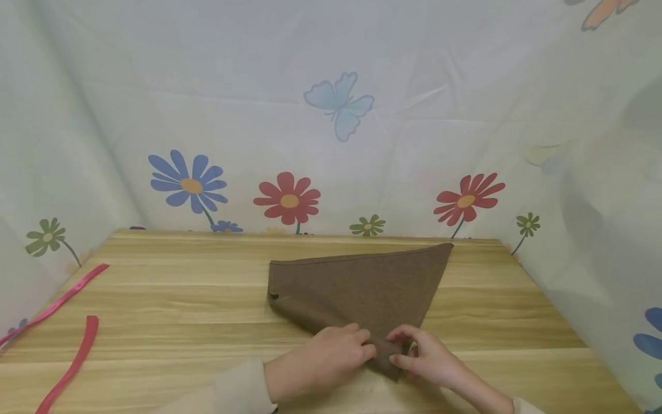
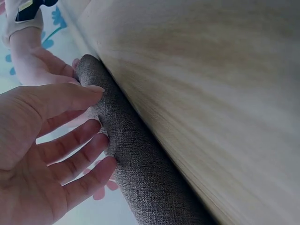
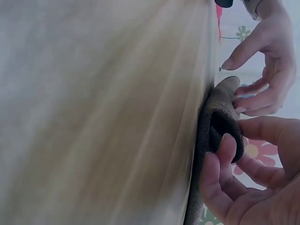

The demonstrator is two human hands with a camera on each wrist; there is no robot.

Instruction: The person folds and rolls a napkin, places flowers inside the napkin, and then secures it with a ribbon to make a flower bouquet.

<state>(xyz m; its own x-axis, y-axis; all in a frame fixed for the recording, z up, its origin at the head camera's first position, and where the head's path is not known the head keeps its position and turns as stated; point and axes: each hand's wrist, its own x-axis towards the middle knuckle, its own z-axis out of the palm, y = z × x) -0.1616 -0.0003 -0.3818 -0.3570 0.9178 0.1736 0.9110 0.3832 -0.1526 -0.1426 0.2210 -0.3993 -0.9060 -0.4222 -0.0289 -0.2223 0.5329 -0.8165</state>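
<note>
A dark brown woven cloth [image 1: 367, 290] lies on the table, its near edge turned over into a loose roll running towards the person. On top of that roll, the fingertips of the left hand [image 1: 328, 356] rest, the thumb and fingers spread along it in the left wrist view. At the near right end, the right hand [image 1: 431, 359] pinches the cloth. The right wrist view shows the hollow end of the roll [image 3: 220, 129], with right-hand fingers at its opening and along its outer side.
Two pink-red ribbon strips [image 1: 72, 362] lie at the left of the wood-grain table [image 1: 181, 287]. A pale sheet [image 1: 233, 86] printed with flowers and butterflies hangs behind and along both sides.
</note>
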